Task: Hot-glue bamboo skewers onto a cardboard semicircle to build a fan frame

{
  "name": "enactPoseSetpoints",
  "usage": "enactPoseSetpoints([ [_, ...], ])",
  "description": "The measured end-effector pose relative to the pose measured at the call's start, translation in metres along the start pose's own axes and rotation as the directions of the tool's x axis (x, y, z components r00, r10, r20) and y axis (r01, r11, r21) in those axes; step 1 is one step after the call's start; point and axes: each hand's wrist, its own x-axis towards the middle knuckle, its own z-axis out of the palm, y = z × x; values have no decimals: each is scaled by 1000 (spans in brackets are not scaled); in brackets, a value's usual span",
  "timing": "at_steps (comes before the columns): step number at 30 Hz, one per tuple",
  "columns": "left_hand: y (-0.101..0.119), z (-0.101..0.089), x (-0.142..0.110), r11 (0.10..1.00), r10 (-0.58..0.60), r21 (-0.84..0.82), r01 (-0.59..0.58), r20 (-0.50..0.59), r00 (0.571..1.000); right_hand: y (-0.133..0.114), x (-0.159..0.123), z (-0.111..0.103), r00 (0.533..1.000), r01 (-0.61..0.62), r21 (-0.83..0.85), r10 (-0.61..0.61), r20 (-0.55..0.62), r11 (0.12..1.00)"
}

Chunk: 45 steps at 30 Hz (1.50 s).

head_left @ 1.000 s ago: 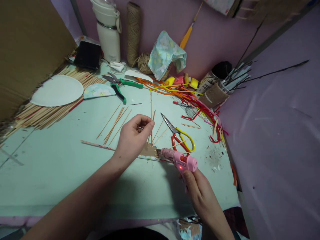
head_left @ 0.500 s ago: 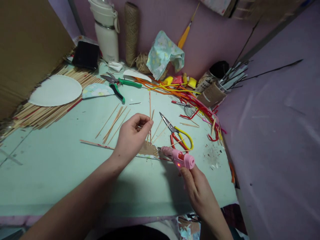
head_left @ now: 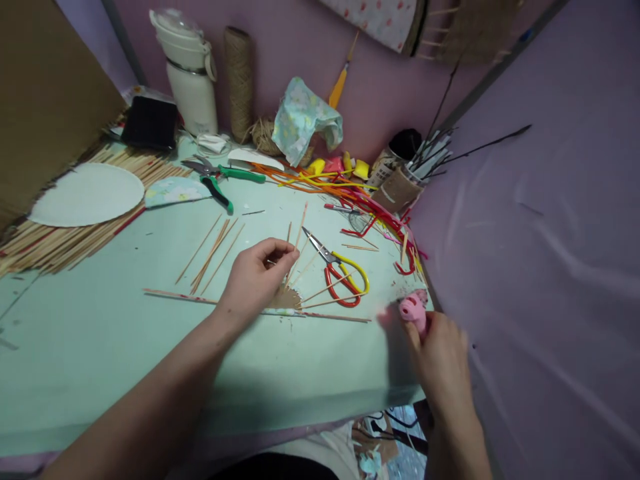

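Observation:
Between the thumb and fingers of my left hand (head_left: 257, 273) is a thin wooden stick (head_left: 303, 223), held upright and tilted slightly. Just below that hand lies a half-round cardboard piece (head_left: 287, 297) with a patterned fabric edge, partly hidden by the hand. Several sticks fan out from it, and a longer stick (head_left: 340, 318) runs along its straight side. My right hand (head_left: 440, 353) grips a pink hot glue gun (head_left: 416, 312) at the table's right edge, away from the cardboard. Scissors (head_left: 340, 270) with red and yellow handles lie open beside the fanned sticks.
Loose sticks (head_left: 213, 253) lie left of my left hand. Farther back are green-handled pliers (head_left: 217, 180), a white paper plate (head_left: 90, 195) on a stick pile, coloured pipe cleaners (head_left: 320, 183), a white bottle (head_left: 193, 80) and a twine roll (head_left: 239, 83). A purple wall covering borders the right.
My right hand has carried the glue gun away from the cardboard to the right. My left hand stays at the cardboard, still pinching the stick, which leans more now. The view has shifted right.

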Motion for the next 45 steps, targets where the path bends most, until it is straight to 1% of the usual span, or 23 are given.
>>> enactPoseSetpoints([
  [1, -1, 1, 0, 999, 15, 31, -16, 18, 1000, 8, -1, 7, 1000, 0, -49, 2, 24, 999],
  [3, -3, 2, -1, 994, 42, 103, -48, 54, 998, 19, -4, 15, 996, 27, -70, -21, 89, 997],
  [5, -4, 4, -1, 982, 67, 167, -83, 100, 993, 22, -5, 9, 992, 65, -39, -60, 110, 997],
  [7, -4, 6, -1, 968, 90, 218, -123, 154, 984, 13, -1, -7, 995, 89, 25, -90, 51, 996],
  [9, -2, 10, -1, 950, 121, 261, -173, 205, 971, -8, 10, -26, 991, 130, 204, -120, -63, 970],
  [10, -1, 11, 0, 938, 139, 282, -202, 229, 964, -22, 19, -33, 986, 158, 320, -130, -105, 934],
  [11, 0, 13, 0, 925, 156, 303, -230, 251, 955, -37, 30, -37, 984, 175, 446, -136, -120, 878],
  [12, 1, 15, 1, 911, 170, 324, -254, 267, 949, -52, 42, -38, 985, 171, 580, -145, -92, 797],
  [14, 3, 19, 2, 887, 179, 365, -283, 293, 939, -81, 66, -32, 977, 106, 810, -212, 23, 577],
  [15, 4, 21, 3, 879, 175, 379, -288, 305, 936, -92, 77, -25, 973, 41, 882, -221, 72, 470],
  [16, 5, 23, 3, 875, 167, 388, -289, 317, 934, -102, 86, -18, 966, -47, 925, -220, 139, 376],
  [17, 5, 25, 3, 875, 159, 391, -287, 328, 931, -110, 93, -11, 948, -129, 942, -239, 208, 309],
  [19, 5, 29, 4, 881, 136, 384, -276, 352, 926, -120, 101, 1, 923, -239, 955, -263, 280, 177],
  [21, 4, 32, 6, 891, 108, 376, -254, 368, 924, -124, 102, 9, 912, -306, 948, -261, 317, 84],
  [22, 2, 33, 7, 895, 95, 374, -243, 373, 923, -124, 102, 12, 910, -329, 943, -247, 332, 54],
  [24, 0, 31, 10, 900, 84, 372, -225, 359, 929, -124, 103, 16, 910, -364, 931, -203, 361, 25],
  [28, -3, 18, 14, 899, 111, 386, -207, 256, 960, -123, 108, 22, 904, -409, 912, -130, 407, 8],
  [30, -3, 13, 15, 890, 126, 403, -216, 238, 963, -123, 110, 25, 897, -430, 903, -115, 428, 5],
  [36, -3, 11, 14, 858, 129, 446, -255, 294, 947, -128, 109, 26, 880, -468, 884, -84, 467, 16],
  [40, -5, 11, 14, 828, 108, 495, -265, 324, 940, -131, 106, 22, 869, -485, 873, -83, 487, 41],
  [45, -8, 11, 15, 810, 100, 512, -286, 361, 927, -135, 104, 19, 870, -483, 872, -69, 488, 78],
])
